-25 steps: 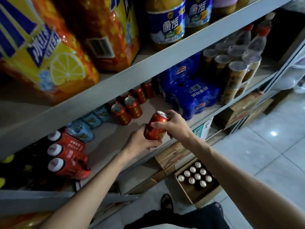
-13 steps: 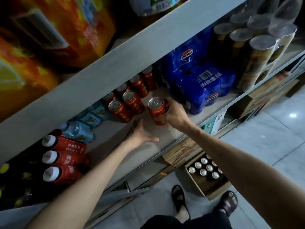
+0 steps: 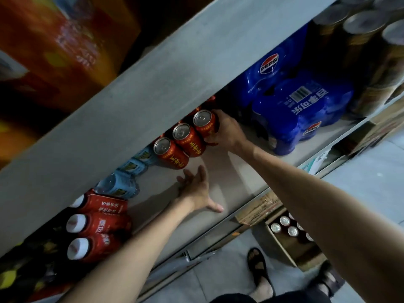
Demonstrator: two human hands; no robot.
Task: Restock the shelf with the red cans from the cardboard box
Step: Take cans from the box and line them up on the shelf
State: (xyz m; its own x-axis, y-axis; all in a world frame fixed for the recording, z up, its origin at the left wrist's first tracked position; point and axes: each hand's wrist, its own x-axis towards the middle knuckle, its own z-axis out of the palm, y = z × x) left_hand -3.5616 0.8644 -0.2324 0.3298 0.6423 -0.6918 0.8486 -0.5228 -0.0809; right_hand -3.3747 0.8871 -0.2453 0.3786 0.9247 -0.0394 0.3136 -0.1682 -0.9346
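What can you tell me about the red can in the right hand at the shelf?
The red metal drink can has a silver top with a pull tab, and yellow characters run down its side. It looks unopened and stands upright at the right end of the front row, close against a matching red can. The right hand grips its right side with curled fingers. Its base is hidden, so I cannot tell whether it rests on the grey shelf board.

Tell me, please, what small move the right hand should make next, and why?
Probably let go: the right hand grips the red can, which seems to stand on the shelf in line with the neighbouring can. More cans wait in the cardboard box below.
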